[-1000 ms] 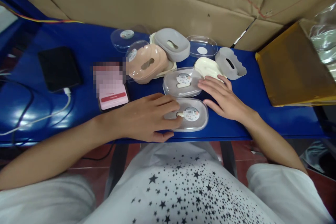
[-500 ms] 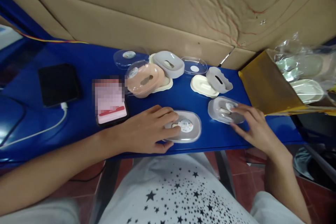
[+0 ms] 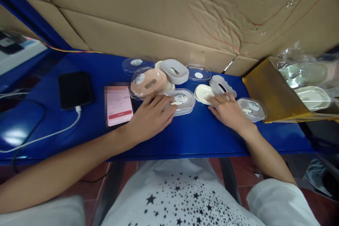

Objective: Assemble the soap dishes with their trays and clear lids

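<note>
Tabletop (image 3: 185, 137): glossy deep blue. Shirt (image 3: 180, 197): white, printed with scattered black stars, large and small. One dish (image 3: 159, 77): peach-pink; another (image 3: 203, 93): cream. Open holder (image 3: 217, 84): pale grey. Phone screen (image 3: 119, 107): pink with a red bar. Cardboard (image 3: 119, 17): tan, crossed by thin red lines. Floor (image 3: 243, 171): brick red.

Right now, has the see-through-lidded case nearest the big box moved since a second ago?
Yes. Judged against the big box, the lidded case has moved to the right, much closer, and is now beside it.
</note>
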Action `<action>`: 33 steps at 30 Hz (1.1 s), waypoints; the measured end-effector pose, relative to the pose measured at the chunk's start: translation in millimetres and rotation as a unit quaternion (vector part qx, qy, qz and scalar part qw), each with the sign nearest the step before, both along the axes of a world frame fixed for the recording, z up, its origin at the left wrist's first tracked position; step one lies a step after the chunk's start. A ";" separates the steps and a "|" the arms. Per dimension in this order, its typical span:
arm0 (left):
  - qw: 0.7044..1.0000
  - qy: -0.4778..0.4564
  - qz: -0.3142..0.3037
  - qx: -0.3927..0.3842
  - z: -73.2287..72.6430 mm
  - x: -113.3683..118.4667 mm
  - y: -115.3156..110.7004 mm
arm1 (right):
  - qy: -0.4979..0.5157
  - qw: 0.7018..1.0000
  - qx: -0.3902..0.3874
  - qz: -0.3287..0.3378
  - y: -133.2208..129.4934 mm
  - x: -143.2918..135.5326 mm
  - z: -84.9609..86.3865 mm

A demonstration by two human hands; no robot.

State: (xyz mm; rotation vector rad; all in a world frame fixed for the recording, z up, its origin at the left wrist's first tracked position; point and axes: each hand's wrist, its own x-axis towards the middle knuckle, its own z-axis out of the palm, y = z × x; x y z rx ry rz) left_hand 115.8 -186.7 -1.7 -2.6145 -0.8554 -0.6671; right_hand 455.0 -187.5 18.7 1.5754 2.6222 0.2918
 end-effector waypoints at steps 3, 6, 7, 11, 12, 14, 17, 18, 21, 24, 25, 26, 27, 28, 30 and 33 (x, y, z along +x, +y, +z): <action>1.000 -0.023 0.003 -0.006 -4.5 4.3 -2.7 | 0.039 0.997 -0.055 0.043 -25.2 5.6 10.3; 0.996 -0.074 -0.004 -0.042 -12.1 7.8 3.0 | 0.067 0.982 -0.139 0.109 -48.7 -5.9 21.2; 0.994 -0.090 -0.011 -0.059 -14.7 8.5 5.7 | 0.075 0.974 -0.163 0.140 -54.1 -13.0 22.4; 0.986 -0.120 -0.050 -0.109 -17.1 6.9 9.0 | 0.140 0.938 -0.175 0.264 -60.5 -37.4 19.3; 0.985 -0.120 -0.064 -0.110 -14.9 5.4 6.9 | 0.167 0.930 -0.165 0.282 -58.2 -38.5 19.0; 0.982 -0.104 -0.117 -0.101 -7.7 1.7 -0.2 | 0.221 0.927 -0.122 0.276 -49.8 -31.5 20.7; 0.973 -0.025 -0.210 -0.092 3.2 -3.5 -12.1 | 0.223 0.965 -0.014 0.137 -32.4 -3.6 23.0; 0.970 0.007 -0.224 -0.094 5.4 -4.7 -14.8 | 0.194 0.977 0.013 0.082 -26.6 7.1 21.9; 0.968 0.068 -0.219 -0.100 5.6 -6.6 -16.3 | 0.105 0.994 0.011 -0.003 -13.5 32.0 13.8; 0.966 0.076 -0.221 -0.113 1.9 -6.7 -12.5 | 0.087 0.996 -0.025 0.001 -12.2 39.9 11.5; 0.965 0.067 -0.224 -0.118 1.2 -6.7 -11.4 | 0.098 0.995 -0.030 0.005 -14.8 40.1 14.8; 0.965 0.052 -0.228 -0.121 1.1 -6.7 -10.9 | 0.118 0.993 -0.031 0.007 -18.8 40.0 20.3; 0.965 0.030 -0.231 -0.119 1.4 -6.9 -10.9 | 0.144 0.989 -0.027 0.006 -23.8 39.9 27.6; 0.966 0.002 -0.231 -0.114 2.1 -7.1 -11.4 | 0.179 0.984 -0.021 0.004 -29.5 40.2 36.1; 0.970 -0.052 -0.213 -0.105 4.5 -8.2 -13.9 | 0.268 0.963 -0.016 -0.004 -40.9 41.3 53.3; 0.973 -0.077 -0.199 -0.091 9.4 -10.2 -19.3 | 0.399 0.912 -0.089 0.013 -51.6 38.1 68.3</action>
